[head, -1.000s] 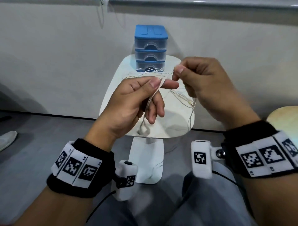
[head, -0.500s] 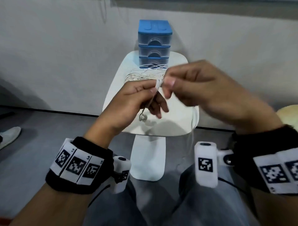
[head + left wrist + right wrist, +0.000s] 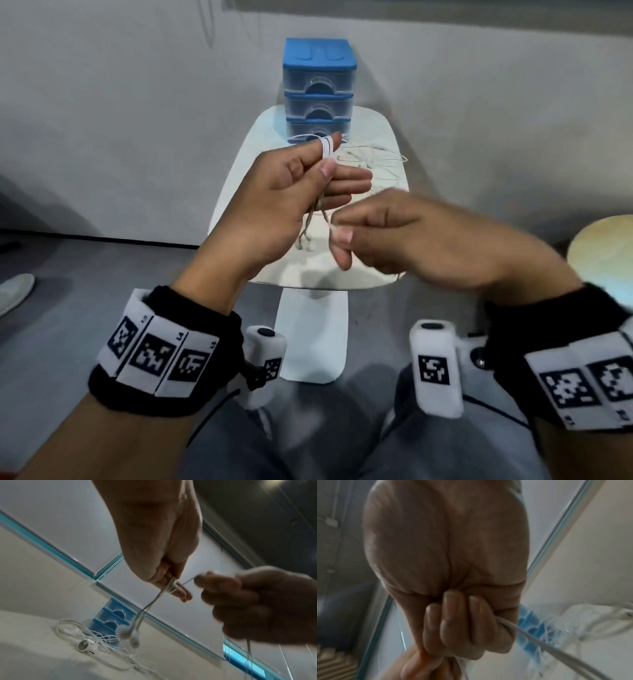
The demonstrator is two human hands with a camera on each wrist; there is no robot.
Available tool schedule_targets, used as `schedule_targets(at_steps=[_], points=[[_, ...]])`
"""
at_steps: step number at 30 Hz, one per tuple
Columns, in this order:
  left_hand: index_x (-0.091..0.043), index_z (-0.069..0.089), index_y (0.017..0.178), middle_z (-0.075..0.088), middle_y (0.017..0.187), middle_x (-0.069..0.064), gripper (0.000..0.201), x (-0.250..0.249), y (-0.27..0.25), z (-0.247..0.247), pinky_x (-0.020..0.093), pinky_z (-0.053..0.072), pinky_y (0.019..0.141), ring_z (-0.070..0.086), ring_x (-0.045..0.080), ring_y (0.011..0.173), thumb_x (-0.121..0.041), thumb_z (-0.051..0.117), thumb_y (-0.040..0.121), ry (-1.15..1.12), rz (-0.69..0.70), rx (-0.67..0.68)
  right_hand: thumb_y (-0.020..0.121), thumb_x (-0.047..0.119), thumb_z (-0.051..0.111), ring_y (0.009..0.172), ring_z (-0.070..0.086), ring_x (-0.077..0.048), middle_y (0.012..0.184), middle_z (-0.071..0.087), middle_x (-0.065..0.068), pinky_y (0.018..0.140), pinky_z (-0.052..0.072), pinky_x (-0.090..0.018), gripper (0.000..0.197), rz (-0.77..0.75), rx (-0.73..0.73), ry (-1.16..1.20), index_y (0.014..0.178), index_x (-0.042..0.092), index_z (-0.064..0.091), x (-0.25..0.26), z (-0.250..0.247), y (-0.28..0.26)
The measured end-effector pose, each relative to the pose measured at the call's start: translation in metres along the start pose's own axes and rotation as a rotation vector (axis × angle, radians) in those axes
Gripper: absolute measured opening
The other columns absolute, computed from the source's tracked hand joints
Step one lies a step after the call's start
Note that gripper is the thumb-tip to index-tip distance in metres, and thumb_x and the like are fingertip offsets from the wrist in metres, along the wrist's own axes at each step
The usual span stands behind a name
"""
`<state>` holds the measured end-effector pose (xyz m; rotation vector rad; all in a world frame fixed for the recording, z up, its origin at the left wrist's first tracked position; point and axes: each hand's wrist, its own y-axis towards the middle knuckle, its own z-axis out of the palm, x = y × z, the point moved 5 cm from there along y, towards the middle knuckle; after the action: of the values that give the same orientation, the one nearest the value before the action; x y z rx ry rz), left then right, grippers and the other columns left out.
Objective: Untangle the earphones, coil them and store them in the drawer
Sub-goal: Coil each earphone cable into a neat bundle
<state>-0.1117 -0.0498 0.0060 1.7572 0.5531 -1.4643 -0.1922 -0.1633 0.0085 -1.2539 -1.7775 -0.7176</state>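
While both hands (image 3: 291,192) (image 3: 404,233) pinch it, the earphone cord (image 3: 150,605) hangs downward, earbuds lowest.

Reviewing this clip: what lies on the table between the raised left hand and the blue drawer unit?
A second, loose tangle of white earphones lies on the white table before the drawer unit, beyond the left hand; clearest in the left wrist view.

The drawers (image 3: 318,87) stood at the far end of the table (image 3: 239,171). Just before the drawers lay loose earphones (image 3: 371,159) on the table. Nearer than those, the left hand (image 3: 291,192) and, to its right, the right hand (image 3: 411,236) were above the table, with a cord (image 3: 327,148) between them.
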Motion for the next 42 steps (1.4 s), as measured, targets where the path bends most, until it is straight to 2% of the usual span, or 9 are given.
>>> schedule_targets(at_steps=[4, 10, 18, 21, 24, 29, 34, 38, 42], points=[[0.016, 0.061, 0.100, 0.064, 0.065, 0.012, 0.036, -0.005, -0.006, 0.004, 0.027, 0.043, 0.057, 0.051, 0.020, 0.051, -0.012, 0.039, 0.108, 0.109, 0.014, 0.111, 0.108, 0.010, 0.045, 0.050, 0.027, -0.007, 0.061, 0.040, -0.007, 0.048, 0.025, -0.018, 0.031, -0.114, -0.217, 0.044, 0.083, -0.002, 0.059, 0.025, -0.041, -0.007], [0.012, 0.063, 0.105, 0.033, 0.054, -0.004, 0.034, -0.018, -0.010, 0.000, 0.027, 0.017, 0.052, 0.023, 0.012, 0.053, -0.014, 0.041, 0.103, -0.026, -0.008, 0.218, 0.106, 0.022, 0.044, 0.053, 0.016, -0.013, 0.076, 0.033, -0.045, 0.046, 0.019, -0.020, 0.030, -0.136, -0.371, 0.220, 0.079, 0.016, 0.055, 0.008, -0.045, 0.002], [0.014, 0.060, 0.115, 0.052, 0.052, -0.006, 0.037, -0.034, -0.008, -0.012, 0.014, 0.031, 0.044, 0.034, 0.003, 0.041, -0.014, 0.041, 0.101, -0.274, 0.004, 0.147, 0.109, 0.016, 0.042, 0.045, 0.023, -0.005, 0.051, 0.029, 0.014, 0.044, 0.022, -0.019, 0.036, -0.004, -0.417, 0.165, 0.075, 0.015, 0.052, -0.020, -0.023, 0.011], [0.006, 0.057, 0.125, 0.077, 0.083, 0.002, 0.029, -0.035, 0.000, -0.016, 0.012, 0.053, 0.061, 0.070, 0.004, 0.066, -0.008, 0.040, 0.105, -0.358, 0.039, 0.010, 0.109, 0.017, 0.045, 0.047, 0.030, -0.002, 0.051, 0.035, 0.015, 0.046, 0.027, -0.018, 0.033, 0.062, -0.186, -0.001, 0.078, 0.011, 0.056, -0.024, 0.009, 0.010], [-0.001, 0.057, 0.123, 0.079, 0.099, 0.008, 0.023, -0.021, 0.002, -0.015, 0.020, 0.058, 0.076, 0.076, 0.014, 0.094, -0.004, 0.041, 0.107, -0.199, -0.003, -0.074, 0.108, 0.020, 0.047, 0.049, 0.035, -0.003, 0.051, 0.038, 0.015, 0.050, 0.031, -0.014, 0.032, 0.052, 0.022, -0.183, 0.082, 0.007, 0.061, -0.003, 0.024, 0.004], [0.008, 0.066, 0.096, 0.064, 0.060, 0.003, 0.035, -0.009, -0.006, -0.008, 0.036, 0.044, 0.062, 0.056, 0.021, 0.057, -0.017, 0.044, 0.106, 0.210, -0.023, 0.076, 0.105, 0.004, 0.049, 0.048, 0.050, 0.006, 0.047, 0.049, 0.021, 0.053, 0.037, -0.004, 0.029, -0.144, -0.281, -0.216, 0.082, -0.011, 0.061, 0.048, -0.030, -0.010], [0.004, 0.073, 0.098, 0.032, 0.049, 0.000, 0.037, -0.035, -0.014, -0.007, 0.031, 0.017, 0.051, 0.018, 0.017, 0.048, -0.017, 0.042, 0.099, -0.096, 0.007, 0.227, 0.104, 0.023, 0.057, 0.055, 0.036, -0.014, 0.060, 0.051, 0.003, 0.056, 0.031, -0.026, 0.029, -0.118, -0.520, -0.319, 0.081, 0.009, 0.068, 0.019, -0.061, -0.012], [0.005, 0.060, 0.125, 0.069, 0.072, 0.001, 0.033, -0.048, -0.008, -0.013, 0.014, 0.044, 0.057, 0.056, 0.007, 0.056, -0.010, 0.040, 0.102, -0.393, 0.099, 0.110, 0.104, 0.027, 0.052, 0.065, 0.046, -0.002, 0.063, 0.051, 0.016, 0.063, 0.032, -0.017, 0.032, -0.116, -0.483, -0.438, 0.076, 0.015, 0.060, 0.007, -0.028, -0.003], [0.006, 0.053, 0.131, 0.078, 0.107, 0.011, 0.029, -0.030, -0.002, -0.008, 0.021, 0.058, 0.081, 0.075, 0.016, 0.101, -0.003, 0.040, 0.107, -0.271, 0.045, -0.066, 0.098, 0.034, 0.047, 0.063, 0.041, -0.012, 0.061, 0.044, 0.011, 0.061, 0.040, -0.037, 0.026, -0.152, -0.401, -0.685, 0.072, 0.027, 0.048, 0.026, 0.009, 0.003]])
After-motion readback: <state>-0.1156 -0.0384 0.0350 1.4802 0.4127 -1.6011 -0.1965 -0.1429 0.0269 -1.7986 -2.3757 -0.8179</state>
